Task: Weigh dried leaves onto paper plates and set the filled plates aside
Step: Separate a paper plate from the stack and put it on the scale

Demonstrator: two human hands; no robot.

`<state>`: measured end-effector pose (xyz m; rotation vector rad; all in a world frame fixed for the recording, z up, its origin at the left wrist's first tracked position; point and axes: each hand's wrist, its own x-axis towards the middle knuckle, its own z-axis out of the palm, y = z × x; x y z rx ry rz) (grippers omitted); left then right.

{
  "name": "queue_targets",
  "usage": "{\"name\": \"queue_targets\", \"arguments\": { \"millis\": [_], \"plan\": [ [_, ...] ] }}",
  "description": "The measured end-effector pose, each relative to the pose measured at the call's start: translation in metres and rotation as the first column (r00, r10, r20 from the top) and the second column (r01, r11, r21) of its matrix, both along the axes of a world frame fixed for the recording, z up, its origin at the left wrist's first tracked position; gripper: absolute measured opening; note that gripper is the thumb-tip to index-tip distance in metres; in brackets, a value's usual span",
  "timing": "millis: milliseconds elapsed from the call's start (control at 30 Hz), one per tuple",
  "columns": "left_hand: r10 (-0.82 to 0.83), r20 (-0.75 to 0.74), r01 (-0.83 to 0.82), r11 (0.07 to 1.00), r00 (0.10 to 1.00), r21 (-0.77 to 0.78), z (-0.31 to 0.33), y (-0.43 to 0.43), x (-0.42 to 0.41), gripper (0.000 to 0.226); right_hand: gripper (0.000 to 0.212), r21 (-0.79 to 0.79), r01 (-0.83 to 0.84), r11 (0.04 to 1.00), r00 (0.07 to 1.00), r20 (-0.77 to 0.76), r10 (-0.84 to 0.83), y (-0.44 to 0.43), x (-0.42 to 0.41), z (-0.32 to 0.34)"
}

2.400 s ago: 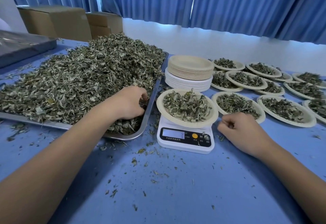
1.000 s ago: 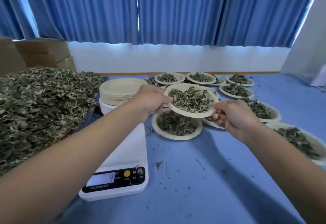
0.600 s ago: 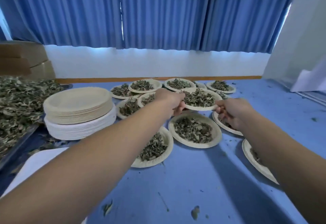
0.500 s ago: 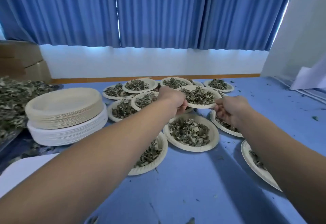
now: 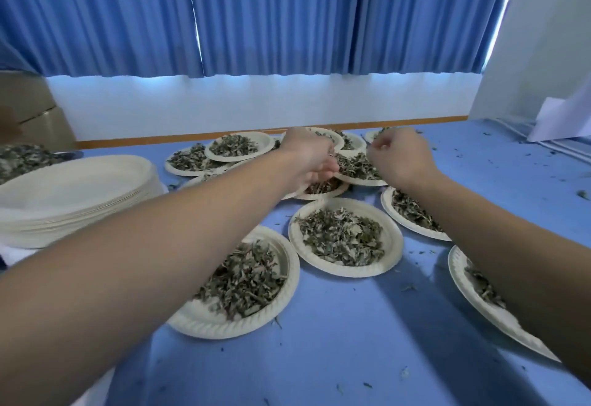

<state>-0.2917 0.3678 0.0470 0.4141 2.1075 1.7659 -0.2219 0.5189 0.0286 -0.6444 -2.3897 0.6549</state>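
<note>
Filled paper dishes crowd a blue table (image 5: 335,357) flecked with leaf crumbs. Nearest, at seven o'clock, a near plate (image 5: 204,322) of grey-green leaves lies under the person's left forearm. Just beyond it, a centre plate (image 5: 392,245) carries a similar loose mound. Two side plates (image 5: 460,274) at three and four o'clock are partly hidden by the right forearm.

Farther out, at twelve o'clock, both arms reach to the held plate (image 5: 361,181). This pale paper dish is heaped with crumpled dried leaves (image 5: 358,165), and its near edge overlaps a neighbouring dish. The left hand (image 5: 307,156) pinches its left rim. The right hand (image 5: 399,159) is curled at the right rim, but its back hides whether the fingers grasp anything.

More far plates (image 5: 236,146) fan out at eleven o'clock. At nine o'clock stands a stack of empty plates (image 5: 80,188), with a heap of loose leaves (image 5: 19,159) behind it. Blue curtains (image 5: 287,15) hang at the back.
</note>
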Motion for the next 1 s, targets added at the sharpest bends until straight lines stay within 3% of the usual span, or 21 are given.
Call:
{"name": "queue_targets", "arguments": {
  "millis": [100,333,533,700,900,1000],
  "plan": [
    [-0.038,-0.174,0.031,0.999,0.984,-0.039,0.016,-0.03,0.005,0.005,0.017,0.08,-0.249,0.965,0.965,-0.062,0.254,-0.052,-0.005,0.016],
    [-0.064,-0.569,-0.103,0.961,0.82,-0.256,0.048,-0.174,-0.008,0.003,0.013,0.106,-0.523,0.846,0.836,-0.129,0.533,-0.167,-0.033,0.051],
    [-0.277,-0.716,-0.243,0.811,0.641,-0.532,0.038,-0.302,-0.021,0.018,0.009,0.292,-0.76,0.581,0.633,0.129,0.763,-0.248,-0.047,0.045],
    [-0.408,-0.698,-0.212,0.755,0.588,-0.62,0.025,-0.359,-0.018,0.024,0.014,0.378,-0.845,0.378,0.507,0.339,0.792,-0.285,-0.047,0.045],
    [-0.421,-0.745,-0.156,0.81,0.517,-0.566,0.013,-0.382,-0.017,0.016,0.02,0.461,-0.837,0.295,0.51,0.458,0.728,-0.297,-0.042,0.05],
    [-0.417,-0.766,-0.129,0.834,0.49,-0.537,0.01,-0.384,-0.018,0.015,0.033,0.521,-0.823,0.227,0.519,0.524,0.675,-0.3,-0.04,0.052]
  ]
}}
